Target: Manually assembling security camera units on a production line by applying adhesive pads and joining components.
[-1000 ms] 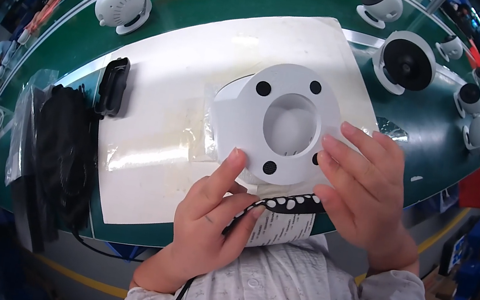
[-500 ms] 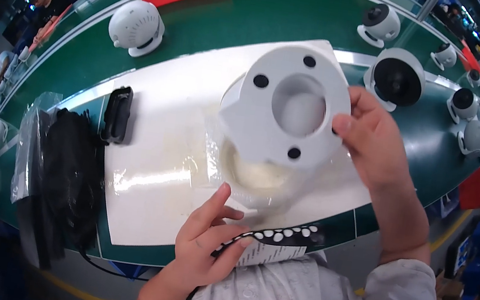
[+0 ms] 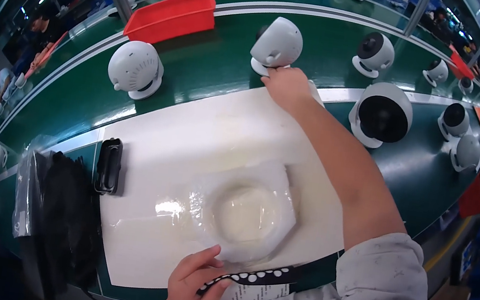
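Right hand pinches white desk fan by its base, likely the stiffest hold, left hand pinching dotted strip!

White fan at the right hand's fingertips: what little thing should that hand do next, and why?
I'd have the right hand gently ease away from the white fan, if it feels steady. The fan looks upright, its base seemingly resting on the green bench. The fingers are at that base; whether they grip it is hidden.
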Demonstrator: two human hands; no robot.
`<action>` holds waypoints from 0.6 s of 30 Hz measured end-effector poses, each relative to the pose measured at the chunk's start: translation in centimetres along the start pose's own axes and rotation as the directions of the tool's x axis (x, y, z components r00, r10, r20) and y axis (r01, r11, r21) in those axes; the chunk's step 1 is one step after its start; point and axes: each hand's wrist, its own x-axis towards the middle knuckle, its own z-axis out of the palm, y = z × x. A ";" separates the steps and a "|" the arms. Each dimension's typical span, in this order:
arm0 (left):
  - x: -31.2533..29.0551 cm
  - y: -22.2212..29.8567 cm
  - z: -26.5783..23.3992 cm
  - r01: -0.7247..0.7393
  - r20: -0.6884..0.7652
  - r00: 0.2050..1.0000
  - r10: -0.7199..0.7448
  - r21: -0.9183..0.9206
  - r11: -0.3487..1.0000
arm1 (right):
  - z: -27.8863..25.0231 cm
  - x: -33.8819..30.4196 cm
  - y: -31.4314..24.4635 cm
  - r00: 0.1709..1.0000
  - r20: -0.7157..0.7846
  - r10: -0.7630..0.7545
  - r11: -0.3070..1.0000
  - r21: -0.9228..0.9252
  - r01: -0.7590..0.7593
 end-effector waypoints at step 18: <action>0.1 -1.1 -0.3 0.118 0.025 0.992 -0.120 0.079 0.990 | 2.2 -4.7 21.1 0.634 0.111 0.766 0.643 -0.112 -0.757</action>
